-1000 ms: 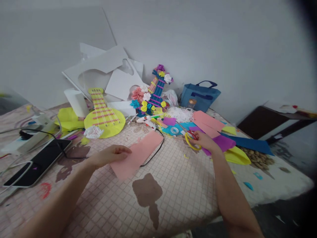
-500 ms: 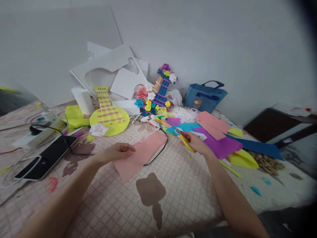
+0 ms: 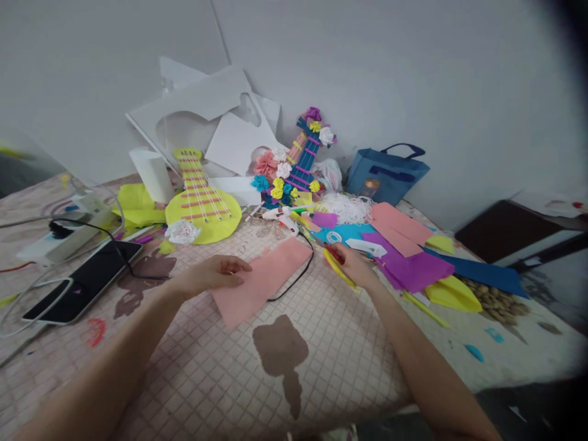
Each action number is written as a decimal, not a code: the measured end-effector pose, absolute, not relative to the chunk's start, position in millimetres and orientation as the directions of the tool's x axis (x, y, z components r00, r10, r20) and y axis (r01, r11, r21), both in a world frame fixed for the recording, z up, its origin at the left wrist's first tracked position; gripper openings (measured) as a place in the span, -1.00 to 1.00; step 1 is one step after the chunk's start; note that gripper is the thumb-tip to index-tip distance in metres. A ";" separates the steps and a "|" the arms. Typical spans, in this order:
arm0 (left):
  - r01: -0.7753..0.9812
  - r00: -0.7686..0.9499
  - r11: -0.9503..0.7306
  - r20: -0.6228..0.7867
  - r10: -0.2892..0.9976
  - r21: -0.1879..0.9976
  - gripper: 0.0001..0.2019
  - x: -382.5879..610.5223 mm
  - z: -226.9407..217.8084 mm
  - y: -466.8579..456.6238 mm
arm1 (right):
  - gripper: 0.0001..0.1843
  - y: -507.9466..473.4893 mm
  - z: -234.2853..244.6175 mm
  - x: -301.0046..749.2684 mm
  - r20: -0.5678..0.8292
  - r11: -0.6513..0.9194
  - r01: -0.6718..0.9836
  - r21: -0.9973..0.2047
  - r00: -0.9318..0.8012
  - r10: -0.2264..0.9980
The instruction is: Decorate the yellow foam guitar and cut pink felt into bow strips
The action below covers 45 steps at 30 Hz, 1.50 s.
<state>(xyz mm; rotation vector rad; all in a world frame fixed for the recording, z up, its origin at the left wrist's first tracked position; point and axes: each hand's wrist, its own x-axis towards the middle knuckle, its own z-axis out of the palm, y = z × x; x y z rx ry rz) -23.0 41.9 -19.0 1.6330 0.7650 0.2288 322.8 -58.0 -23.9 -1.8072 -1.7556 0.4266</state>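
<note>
From my remote seat, I see the left hand [image 3: 215, 274] curved over the pink paper sheet [image 3: 271, 275] between the 2 hands, pinching or not, I cannot tell; the right hand [image 3: 353, 264] grasps red-and-yellow scissors [image 3: 338, 267].

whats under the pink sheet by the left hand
The tablecloth shows around the pink sheet, and a black cord reaches its near right edge. Whatever lies directly beneath is covered, so I can't tell.
</note>
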 end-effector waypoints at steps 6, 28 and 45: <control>0.345 0.767 -0.014 -0.273 0.581 0.938 -0.60 -26.4 -24.2 46.5 | -0.53 -58.1 -28.2 321.9 0.106 0.116 0.230 -0.966 -0.055 0.993; 0.502 0.651 0.038 -0.407 0.641 0.864 -0.42 -28.5 -12.7 43.5 | -0.46 -52.7 -32.7 292.9 0.120 0.120 0.009 -0.993 0.075 0.990; 0.357 0.876 -0.185 -0.260 0.405 0.915 -0.49 -34.7 -15.3 45.5 | -0.52 -64.7 -47.3 271.3 0.004 0.005 0.008 -1.000 -0.139 0.990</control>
